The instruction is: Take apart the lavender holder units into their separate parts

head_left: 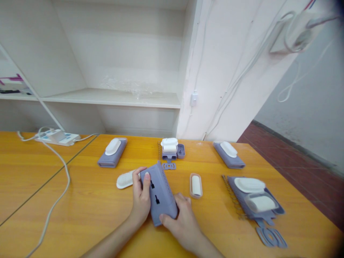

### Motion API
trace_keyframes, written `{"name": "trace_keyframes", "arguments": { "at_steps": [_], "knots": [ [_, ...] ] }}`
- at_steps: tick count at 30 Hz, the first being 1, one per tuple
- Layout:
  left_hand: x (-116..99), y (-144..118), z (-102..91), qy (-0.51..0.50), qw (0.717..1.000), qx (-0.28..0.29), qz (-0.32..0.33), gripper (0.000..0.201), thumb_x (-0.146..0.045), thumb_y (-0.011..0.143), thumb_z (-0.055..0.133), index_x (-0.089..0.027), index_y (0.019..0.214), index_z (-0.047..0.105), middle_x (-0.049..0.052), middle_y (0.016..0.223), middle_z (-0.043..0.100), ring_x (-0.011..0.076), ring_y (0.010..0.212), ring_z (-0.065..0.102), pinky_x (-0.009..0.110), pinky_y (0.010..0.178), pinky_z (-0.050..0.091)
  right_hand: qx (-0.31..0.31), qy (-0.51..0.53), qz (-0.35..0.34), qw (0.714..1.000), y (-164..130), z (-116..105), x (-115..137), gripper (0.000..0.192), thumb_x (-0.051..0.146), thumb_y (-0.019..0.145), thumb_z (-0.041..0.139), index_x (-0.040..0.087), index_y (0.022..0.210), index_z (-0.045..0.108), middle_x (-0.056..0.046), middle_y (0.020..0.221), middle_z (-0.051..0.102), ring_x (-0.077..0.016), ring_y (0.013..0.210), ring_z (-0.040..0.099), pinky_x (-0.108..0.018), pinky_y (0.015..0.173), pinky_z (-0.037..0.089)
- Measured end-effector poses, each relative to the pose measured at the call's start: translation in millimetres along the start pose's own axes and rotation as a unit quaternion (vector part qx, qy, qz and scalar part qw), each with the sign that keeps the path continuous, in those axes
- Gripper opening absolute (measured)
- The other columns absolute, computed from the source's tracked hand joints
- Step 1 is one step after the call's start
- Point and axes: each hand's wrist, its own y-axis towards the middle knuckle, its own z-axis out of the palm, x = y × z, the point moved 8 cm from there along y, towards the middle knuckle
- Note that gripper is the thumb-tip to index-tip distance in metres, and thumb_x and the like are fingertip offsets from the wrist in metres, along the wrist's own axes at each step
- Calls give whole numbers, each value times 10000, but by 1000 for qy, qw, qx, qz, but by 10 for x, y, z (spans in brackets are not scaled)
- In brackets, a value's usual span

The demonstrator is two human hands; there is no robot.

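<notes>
Between my two hands, a purple-grey plastic box-shaped housing (158, 195) is held tilted above the table. Two black slots show on its face, and small holes dot one side. My left hand (142, 195) grips its upper left, thumb on the face. Around the lower right end wraps my right hand (181, 220), its thumb near the bottom edge. Just behind my left hand lies a white oval bristled piece (125, 180), partly hidden by the fingers. To the right of the housing is a small clear case (191, 186) with a white roll (196, 185) in it.
Purple housings with white oval tops stand at the back left (118, 157) and back right (231, 159). Loose parts cluster at back centre (169, 148). At right are a housing (242, 200), spring (233, 197) and flat plate (271, 237). A power strip (57, 137) trails a cable (67, 175).
</notes>
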Motion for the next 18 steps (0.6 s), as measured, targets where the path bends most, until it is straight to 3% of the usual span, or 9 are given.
{"name": "trace_keyframes", "arguments": {
  "at_steps": [10, 18],
  "knots": [
    [-11, 6, 28, -7, 1000, 13, -2, 306, -500, 885, 471, -241, 1049, 460, -5, 837, 508, 158, 737, 498, 261, 678, 429, 0, 30, 23, 999, -10, 47, -85, 197, 278, 661, 650, 168, 824, 635, -43, 824, 592, -228, 841, 507, -329, 759, 376],
    [-158, 6, 89, 28, 997, 55, 48, 279, -454, 914, 439, -236, 1082, 482, 24, 997, 515, 171, 912, 496, 274, 824, 410, 63, 126, -61, 988, 11, 13, -129, 415, 367, 677, 685, 160, 1033, 631, -57, 978, 618, -230, 908, 523, -354, 841, 395]
  ]
}}
